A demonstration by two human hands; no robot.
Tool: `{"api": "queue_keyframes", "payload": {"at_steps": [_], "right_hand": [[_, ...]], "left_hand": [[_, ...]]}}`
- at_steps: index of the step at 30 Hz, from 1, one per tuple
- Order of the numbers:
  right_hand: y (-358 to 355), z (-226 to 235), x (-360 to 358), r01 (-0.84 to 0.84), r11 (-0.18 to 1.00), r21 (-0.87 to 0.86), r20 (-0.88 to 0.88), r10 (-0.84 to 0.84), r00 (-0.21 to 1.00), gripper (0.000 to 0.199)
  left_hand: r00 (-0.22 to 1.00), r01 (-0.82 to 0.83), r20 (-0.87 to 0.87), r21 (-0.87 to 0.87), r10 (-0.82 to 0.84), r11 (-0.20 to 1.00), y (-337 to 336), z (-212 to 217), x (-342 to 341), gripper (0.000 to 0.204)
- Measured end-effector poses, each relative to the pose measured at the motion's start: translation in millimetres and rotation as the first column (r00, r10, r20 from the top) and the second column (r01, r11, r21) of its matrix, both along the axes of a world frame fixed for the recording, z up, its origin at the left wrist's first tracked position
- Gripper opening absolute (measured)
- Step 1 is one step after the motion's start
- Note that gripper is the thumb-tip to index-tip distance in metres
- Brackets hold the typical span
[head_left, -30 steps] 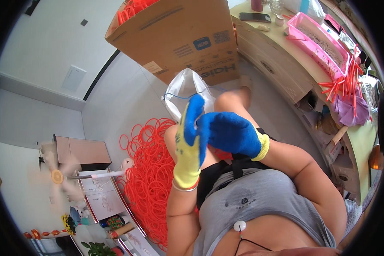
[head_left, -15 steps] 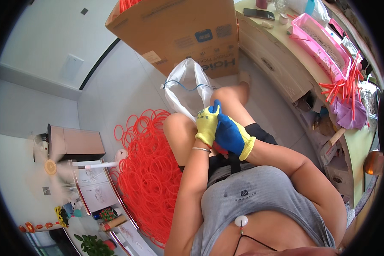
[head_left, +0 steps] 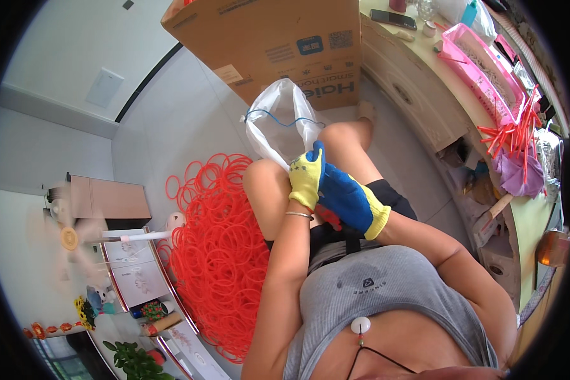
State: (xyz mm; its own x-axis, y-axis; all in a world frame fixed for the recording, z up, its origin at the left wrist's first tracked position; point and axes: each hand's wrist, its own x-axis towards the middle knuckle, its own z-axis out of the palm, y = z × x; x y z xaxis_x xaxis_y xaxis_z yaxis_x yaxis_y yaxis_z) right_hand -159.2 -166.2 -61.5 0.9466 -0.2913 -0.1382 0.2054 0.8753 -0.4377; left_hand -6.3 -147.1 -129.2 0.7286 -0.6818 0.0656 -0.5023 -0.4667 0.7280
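At frame centre we are pressing our gloved left hand and right hand together, fingers closed on the clear plastic bag. It is stretching from them toward the cardboard box above; red rings are lying lower left.

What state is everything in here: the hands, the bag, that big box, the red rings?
Left hand: gloved, pressed against the right hand above the lap.
Right hand: gloved, closed, something red beneath it.
Clear plastic bag: mouth open, held between the knees.
Cardboard box: standing on the floor; whether open cannot be told.
Red rings: heaped loose on the floor.
Pink tray: open, on the counter.
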Motion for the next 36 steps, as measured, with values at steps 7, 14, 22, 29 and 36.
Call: {"api": "queue_keyframes", "payload": {"at_steps": [7,14,22,29,36], "right_hand": [[-11,10,-6,0.02,0.972,-0.232,0.103,0.005,0.995,0.038],[-5,-5,0,0.055,0.716,-0.696,0.084,0.005,0.996,0.038],[1,12,1,-0.116,0.972,-0.203,-0.162,0.083,0.983,0.041],[-1,-9,-2,-0.316,0.545,-0.777,-0.418,-0.072,0.906,0.025],[0,-21,-8,-0.418,0.811,-0.409,-0.541,0.153,0.827,0.046]], "left_hand": [[0.974,-0.092,-0.222,-0.214,0.043,0.973,10,49,-4,0.047],[0.947,0.086,0.321,-0.265,0.003,0.96,16,58,-15,0.027],[0.958,-0.174,-0.257,-0.16,0.129,0.972,21,60,-3,0.046],[0.99,-0.058,-0.139,-0.41,0.001,0.91,18,56,-11,0.037],[0.952,-0.188,-0.271,-0.14,0.145,0.972,17,37,11,0.044]]}}
